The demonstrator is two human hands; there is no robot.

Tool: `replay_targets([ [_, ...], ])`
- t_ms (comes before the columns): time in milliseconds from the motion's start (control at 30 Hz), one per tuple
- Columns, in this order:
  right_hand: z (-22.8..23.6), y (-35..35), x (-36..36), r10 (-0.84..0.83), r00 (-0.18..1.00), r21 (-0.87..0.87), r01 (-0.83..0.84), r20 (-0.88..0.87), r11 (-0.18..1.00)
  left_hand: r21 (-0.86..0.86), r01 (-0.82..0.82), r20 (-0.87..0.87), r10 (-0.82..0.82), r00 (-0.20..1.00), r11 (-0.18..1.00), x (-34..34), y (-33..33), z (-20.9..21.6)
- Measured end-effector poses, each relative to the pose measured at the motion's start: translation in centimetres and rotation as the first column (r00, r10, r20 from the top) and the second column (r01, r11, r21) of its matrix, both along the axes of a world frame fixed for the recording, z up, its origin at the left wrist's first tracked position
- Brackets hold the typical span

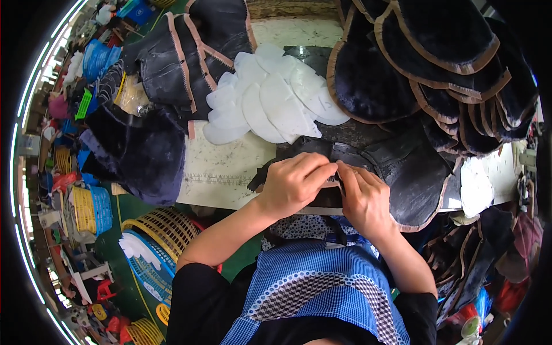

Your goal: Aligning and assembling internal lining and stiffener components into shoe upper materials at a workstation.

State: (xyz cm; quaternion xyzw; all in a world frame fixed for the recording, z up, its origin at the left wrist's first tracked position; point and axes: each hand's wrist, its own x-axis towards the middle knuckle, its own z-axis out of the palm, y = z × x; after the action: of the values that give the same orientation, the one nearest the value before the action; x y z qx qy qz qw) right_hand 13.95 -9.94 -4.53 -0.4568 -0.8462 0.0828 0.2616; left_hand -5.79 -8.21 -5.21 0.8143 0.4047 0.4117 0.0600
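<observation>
My left hand (294,183) and my right hand (367,198) meet over the front of the worktable, thumbs and forefingers almost touching. Both are closed in a pinch on the edge of a black lined piece (409,169) with tan edging, which spreads out to the right and hangs over the table edge. What exactly lies between the fingertips is hidden by the fingers. Just beyond the hands rests a fanned heap of white rounded pads (276,95).
Black plush pieces with tan edging (376,83) are heaped at the far right. Flat black pieces (164,66) and dark plush pieces (141,158) lie on the left. A yellow basket (164,227) and a blue basket (150,261) stand below left. A white pad (476,187) lies right.
</observation>
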Motion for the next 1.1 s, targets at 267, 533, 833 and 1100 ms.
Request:
replay_targets([
  [267,0.5,-0.3,2.5,0.278,0.937,0.073,-0.299,0.213,0.951,-0.252,0.498,-0.335,-0.558,0.759,0.830,-1.5,2.6,1.4],
  [533,5.7,-5.0,8.0,0.174,0.922,-0.336,-0.294,-0.346,0.895,-0.031,0.438,-0.648,-0.352,0.676,0.899,-2.2,-2.2,0.3],
  [833,-6.0,-11.2,4.6,-0.678,-0.010,-0.371,-0.831,-0.735,0.415,-0.250,0.254,-0.346,-0.331,0.878,0.935,-1.6,-2.7,0.9],
  [1100,-5.2,-9.8,1.0,-0.568,-0.169,-0.375,-0.597,-0.805,0.709,-0.212,0.135,-0.292,-0.195,0.936,0.968,2.0,-1.8,1.9],
])
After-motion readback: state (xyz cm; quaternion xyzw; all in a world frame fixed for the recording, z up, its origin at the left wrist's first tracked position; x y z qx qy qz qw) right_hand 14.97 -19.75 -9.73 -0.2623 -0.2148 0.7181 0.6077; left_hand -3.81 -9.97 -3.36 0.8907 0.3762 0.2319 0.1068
